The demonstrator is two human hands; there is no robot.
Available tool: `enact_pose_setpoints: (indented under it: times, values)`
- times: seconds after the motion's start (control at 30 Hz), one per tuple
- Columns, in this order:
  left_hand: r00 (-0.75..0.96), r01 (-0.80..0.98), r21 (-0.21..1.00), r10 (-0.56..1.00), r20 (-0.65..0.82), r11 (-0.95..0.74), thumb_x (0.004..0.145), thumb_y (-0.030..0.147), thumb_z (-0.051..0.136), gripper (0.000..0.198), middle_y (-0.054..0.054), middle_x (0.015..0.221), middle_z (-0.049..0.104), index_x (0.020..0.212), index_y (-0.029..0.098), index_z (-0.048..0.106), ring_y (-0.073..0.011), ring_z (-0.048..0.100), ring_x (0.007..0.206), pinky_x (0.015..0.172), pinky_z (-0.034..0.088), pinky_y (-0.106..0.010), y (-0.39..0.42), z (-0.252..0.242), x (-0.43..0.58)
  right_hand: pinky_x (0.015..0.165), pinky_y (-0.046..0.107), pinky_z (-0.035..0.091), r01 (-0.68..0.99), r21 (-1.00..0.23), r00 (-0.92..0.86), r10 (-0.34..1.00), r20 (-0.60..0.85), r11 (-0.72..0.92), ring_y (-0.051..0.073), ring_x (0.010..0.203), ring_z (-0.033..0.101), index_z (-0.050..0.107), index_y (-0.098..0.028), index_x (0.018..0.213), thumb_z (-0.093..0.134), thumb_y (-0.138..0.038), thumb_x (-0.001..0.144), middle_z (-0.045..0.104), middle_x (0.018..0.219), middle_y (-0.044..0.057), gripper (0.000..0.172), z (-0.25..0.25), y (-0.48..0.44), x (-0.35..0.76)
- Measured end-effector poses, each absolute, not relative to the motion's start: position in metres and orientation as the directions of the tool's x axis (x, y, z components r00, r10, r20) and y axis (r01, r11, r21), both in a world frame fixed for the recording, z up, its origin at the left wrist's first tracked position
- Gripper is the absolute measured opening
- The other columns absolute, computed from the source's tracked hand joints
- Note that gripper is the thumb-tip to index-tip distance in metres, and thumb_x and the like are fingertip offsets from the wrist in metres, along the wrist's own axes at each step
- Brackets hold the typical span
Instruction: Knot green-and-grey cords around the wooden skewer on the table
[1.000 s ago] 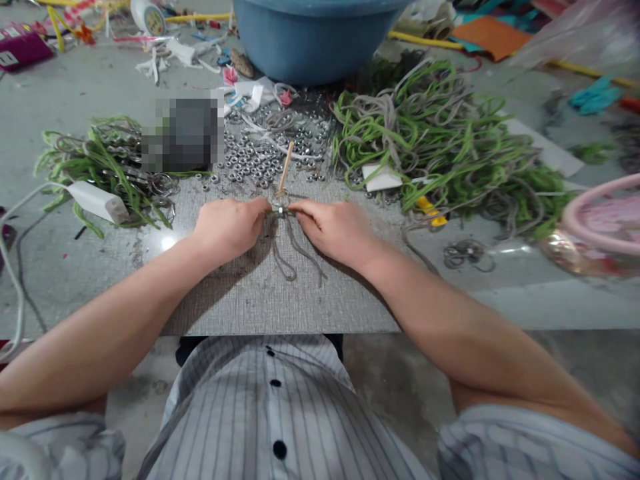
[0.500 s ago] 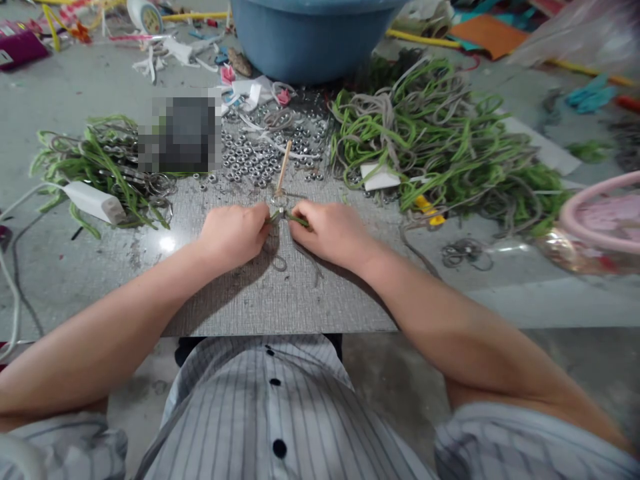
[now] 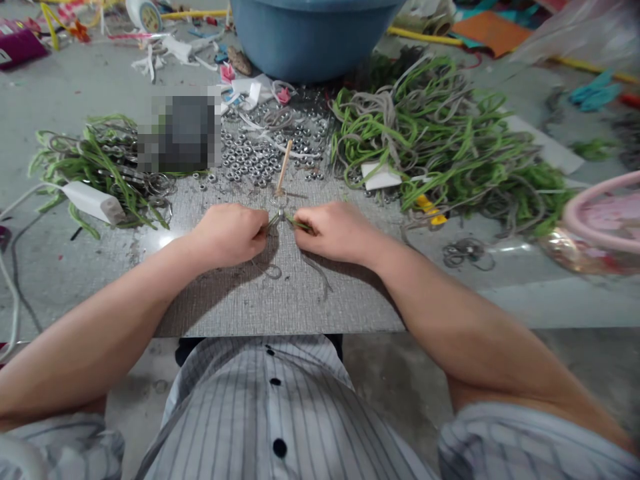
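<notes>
Both hands are closed on green and grey cord, one on each side of a small metal bead [image 3: 281, 214]. My left hand [image 3: 233, 233] grips the cord left of the bead, and my right hand [image 3: 336, 232] grips it on the right. Grey cord ends [image 3: 319, 272] hang onto the table below the hands. Just above the bead, a thin wooden stick [image 3: 285, 167] stands tilted, with a clear ring-like piece at its foot. Many metal beads [image 3: 245, 160] lie scattered behind it.
A blue basin [image 3: 315, 40] stands at the back. To the right lies a big heap of green and grey cords [image 3: 440, 133]; a smaller corded bundle [image 3: 120, 160] and a white plug-like block [image 3: 95, 202] are at left. A pink-rimmed basket [image 3: 575, 207] sits far right.
My hands have moved slightly apart, drawing the cord outward on both sides of the bead. The loose grey ends below have shifted.
</notes>
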State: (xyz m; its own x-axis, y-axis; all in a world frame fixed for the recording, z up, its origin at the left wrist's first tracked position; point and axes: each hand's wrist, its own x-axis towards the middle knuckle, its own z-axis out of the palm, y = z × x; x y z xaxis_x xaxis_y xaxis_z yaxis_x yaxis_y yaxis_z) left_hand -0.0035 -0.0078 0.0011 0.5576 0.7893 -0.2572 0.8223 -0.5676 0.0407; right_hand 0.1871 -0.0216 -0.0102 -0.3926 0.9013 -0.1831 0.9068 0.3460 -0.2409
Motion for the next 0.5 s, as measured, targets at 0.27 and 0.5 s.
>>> enact_pose_setpoints:
  times: [0.27, 0.5]
  values:
    - [0.440, 0.896, 0.029, 0.877, -0.194, -0.443, 0.096, 0.044, 0.032, 0.045, -0.011, 0.081, 0.071, 0.113, 0.016, 0.063, -0.0251, 0.067, 0.077, 0.066, 0.046, -0.031, -0.010, -0.001, -0.004, 0.055, 0.029, 0.024, 0.929, -0.247, -0.296, 0.954, -0.044, 0.277, 0.019, 0.066, 0.058, 0.067, -0.019, 0.102, 0.041, -0.040, 0.096, 0.069, 0.074, 0.006, 0.034, -0.021, -0.026, 0.186]
    - [0.426, 0.902, 0.029, 0.879, -0.216, -0.430, 0.094, 0.027, 0.034, 0.046, -0.010, 0.091, 0.073, 0.134, 0.030, 0.055, -0.0291, 0.068, 0.085, 0.070, 0.047, -0.036, -0.008, -0.001, -0.005, 0.061, 0.030, 0.036, 0.926, -0.235, -0.305, 0.952, -0.007, 0.294, 0.023, 0.076, 0.067, 0.065, -0.027, 0.124, 0.040, -0.028, 0.096, 0.076, 0.090, 0.007, 0.037, -0.026, -0.026, 0.189]
